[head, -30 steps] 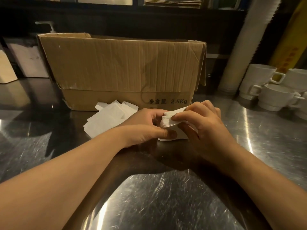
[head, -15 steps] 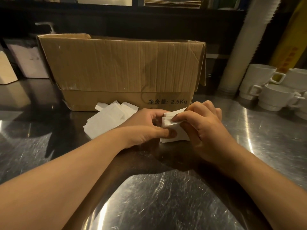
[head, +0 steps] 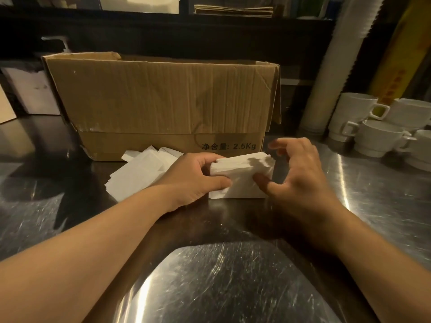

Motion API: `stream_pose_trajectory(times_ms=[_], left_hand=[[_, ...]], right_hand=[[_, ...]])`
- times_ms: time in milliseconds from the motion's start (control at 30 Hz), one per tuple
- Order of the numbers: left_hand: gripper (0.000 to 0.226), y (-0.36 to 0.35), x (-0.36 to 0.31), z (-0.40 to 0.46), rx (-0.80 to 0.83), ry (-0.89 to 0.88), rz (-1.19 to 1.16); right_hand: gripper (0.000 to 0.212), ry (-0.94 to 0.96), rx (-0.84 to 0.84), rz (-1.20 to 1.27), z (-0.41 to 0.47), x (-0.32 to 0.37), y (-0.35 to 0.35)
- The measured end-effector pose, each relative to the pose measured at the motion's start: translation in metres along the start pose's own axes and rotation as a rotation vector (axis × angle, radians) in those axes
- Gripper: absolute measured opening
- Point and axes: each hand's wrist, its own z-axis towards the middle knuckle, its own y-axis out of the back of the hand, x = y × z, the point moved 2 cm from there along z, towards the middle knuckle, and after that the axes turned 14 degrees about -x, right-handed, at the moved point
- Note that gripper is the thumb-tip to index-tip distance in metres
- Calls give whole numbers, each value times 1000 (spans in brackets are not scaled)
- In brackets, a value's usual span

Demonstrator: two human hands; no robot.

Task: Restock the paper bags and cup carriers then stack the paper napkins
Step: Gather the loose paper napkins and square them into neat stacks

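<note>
Cardboard box (head: 161, 106) stands just beyond both hands, its printed side toward the person. Steel counter (head: 233, 283) underneath. White mugs (head: 377, 134) sit past the right hand, well apart from the work.

Loose napkins (head: 137, 176) lie fanned behind the left wrist, against the foot of the box; not yet squared.

Napkin stack (head: 242, 178) sits between the two hands, on the counter. Left hand (head: 196, 178) grips its near-left end, thumb over the front face, fingers curled behind.

Change: right hand (head: 300, 173), which half a second ago pinched the stack's top edge, has let go and lifted off. Its fingers are now spread and hooked above the right end, blurred; only the thumb appears to touch the front face. Stack's top now shows, edges mostly flush.

Judgement: this bundle looks nearly squared. The loose napkins probably come next.
</note>
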Motion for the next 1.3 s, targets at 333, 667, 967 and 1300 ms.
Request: stream_pose_trajectory(times_ms=[333,667,967,1300], left_hand=[[44,-1,4,2,25,-13,24],[44,-1,4,3,21,-21,21],[54,-2,1,2,20,-21,62],[49,-1,-1,-3,97,-29,-67]], right_hand=[[43,-313,172,122,1,-10,-7],[30,-335,283,204,2,-9,-10],[19,-387,314,257,3,-17,-12],[70,-359,405,538,4,-10,-12]])
